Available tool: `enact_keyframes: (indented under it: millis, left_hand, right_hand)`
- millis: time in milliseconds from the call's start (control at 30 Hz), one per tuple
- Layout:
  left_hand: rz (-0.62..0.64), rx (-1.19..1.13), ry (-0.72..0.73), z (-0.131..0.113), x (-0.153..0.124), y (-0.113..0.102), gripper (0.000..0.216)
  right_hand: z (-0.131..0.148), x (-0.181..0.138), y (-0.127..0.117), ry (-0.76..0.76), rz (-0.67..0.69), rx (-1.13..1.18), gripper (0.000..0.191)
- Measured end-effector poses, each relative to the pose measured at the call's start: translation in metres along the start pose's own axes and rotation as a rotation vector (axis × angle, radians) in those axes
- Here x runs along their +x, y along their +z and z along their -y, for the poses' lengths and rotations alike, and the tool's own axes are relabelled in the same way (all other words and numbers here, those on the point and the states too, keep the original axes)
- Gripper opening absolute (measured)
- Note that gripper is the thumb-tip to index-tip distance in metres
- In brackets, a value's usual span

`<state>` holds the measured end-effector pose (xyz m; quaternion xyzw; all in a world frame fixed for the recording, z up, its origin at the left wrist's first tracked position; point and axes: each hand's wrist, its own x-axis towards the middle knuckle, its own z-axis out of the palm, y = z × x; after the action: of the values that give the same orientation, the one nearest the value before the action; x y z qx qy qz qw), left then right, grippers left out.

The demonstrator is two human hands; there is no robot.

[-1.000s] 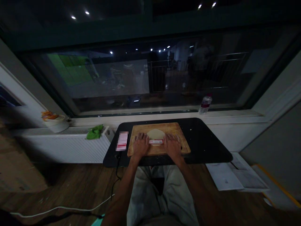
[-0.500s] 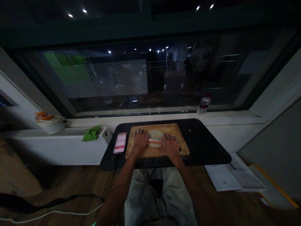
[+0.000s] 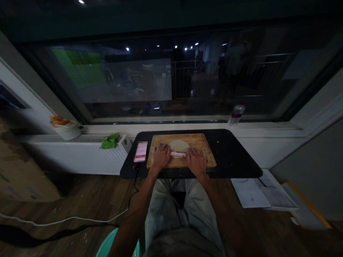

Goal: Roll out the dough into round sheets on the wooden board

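A flat round of pale dough [image 3: 179, 145] lies on a wooden cutting board [image 3: 210, 160]. Across its near part runs a rolling pin [image 3: 178, 154] with a white and red label. My left hand [image 3: 162, 155] covers and grips the pin's left end. On the right end, my right hand [image 3: 197, 160] is closed over it in the same way. Both hands press down from above, so the pin's ends are hidden under them. The dough's near edge is partly covered by the pin and my hands.
The board rests on a black table [image 3: 233, 160]. Left of it lies a phone [image 3: 140, 151] with a cable. A plastic bottle [image 3: 237, 114] stands on the windowsill. A green cloth [image 3: 110, 140] and a white bowl [image 3: 68, 130] sit over the radiator. A teal basin [image 3: 107, 242] is on the floor.
Both hands have drawn the rolling pin towards me, from the dough's middle to its near part. The camera view has shifted, bringing more of the teal basin into sight.
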<state>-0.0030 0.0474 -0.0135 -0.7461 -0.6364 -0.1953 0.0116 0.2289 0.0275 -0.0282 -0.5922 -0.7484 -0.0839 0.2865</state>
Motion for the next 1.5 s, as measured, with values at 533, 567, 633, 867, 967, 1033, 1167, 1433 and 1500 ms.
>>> enact_keyframes:
  millis: [533,567,633,867,967,1033,1167,1433,1500]
  left_hand:
    - [-0.127,0.045,-0.008,-0.006,-0.057,0.01,0.045]
    - [-0.116,0.055,-0.01,-0.007,-0.058,0.009,0.046]
    - [-0.097,0.066,-0.018,-0.007,-0.055,0.008,0.047]
    - [-0.031,0.103,-0.035,-0.007,-0.034,0.006,0.046]
    - [-0.021,0.116,-0.044,-0.007,-0.034,0.005,0.047]
    - [-0.029,0.119,-0.039,-0.007,-0.038,0.005,0.049]
    - [-0.049,0.122,-0.013,-0.006,-0.052,0.006,0.054]
    - [-0.003,0.117,-0.072,-0.008,-0.038,0.006,0.058]
    - [0.034,0.113,-0.067,-0.007,-0.026,0.004,0.059]
  right_hand:
    - [0.005,-0.058,-0.008,-0.065,-0.078,0.024,0.049]
    - [0.005,-0.059,-0.008,-0.062,-0.069,0.02,0.05]
    - [0.004,-0.057,-0.007,-0.058,-0.048,0.014,0.054]
    - [-0.004,-0.04,-0.001,-0.043,0.015,0.043,0.059]
    - [-0.003,-0.039,-0.004,-0.046,0.022,0.06,0.055]
    - [-0.001,-0.043,-0.006,-0.04,0.003,0.079,0.052]
    - [0.004,-0.054,-0.005,-0.034,-0.062,0.115,0.047]
    - [-0.004,-0.046,0.001,-0.023,-0.033,0.144,0.048]
    - [-0.008,-0.039,0.001,-0.029,0.0,0.146,0.049]
